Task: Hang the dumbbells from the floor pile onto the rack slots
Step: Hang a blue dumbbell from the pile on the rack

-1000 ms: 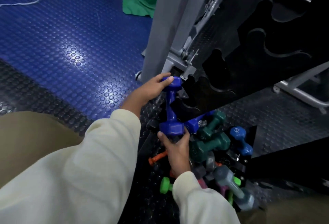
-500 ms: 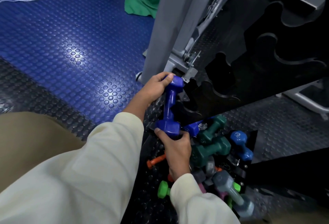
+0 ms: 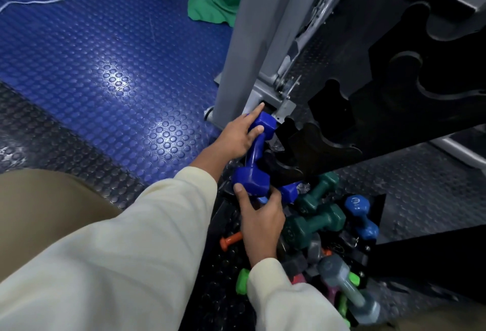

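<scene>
A blue dumbbell (image 3: pixel 256 157) was held lengthways at the lowest slot of the black rack (image 3: pixel 323 144), its handle lying just beside the slot's mouth. Its far head was pressed by the straightened fingers of the left hand (image 3: pixel 240 135); nothing was curled round it there. Its near head was cupped from below by the right hand (image 3: pixel 260 217), thumb and fingers wrapped about it. Below the rack, the floor pile (image 3: pixel 323 228) of green, blue, grey and orange dumbbells lay untouched. For the step to be done well, the handle would probably need to be kept level and guided squarely into the notch, both heads cleared of the rack's edges, and the hands withdrawn only once the weight was felt to be seated.
</scene>
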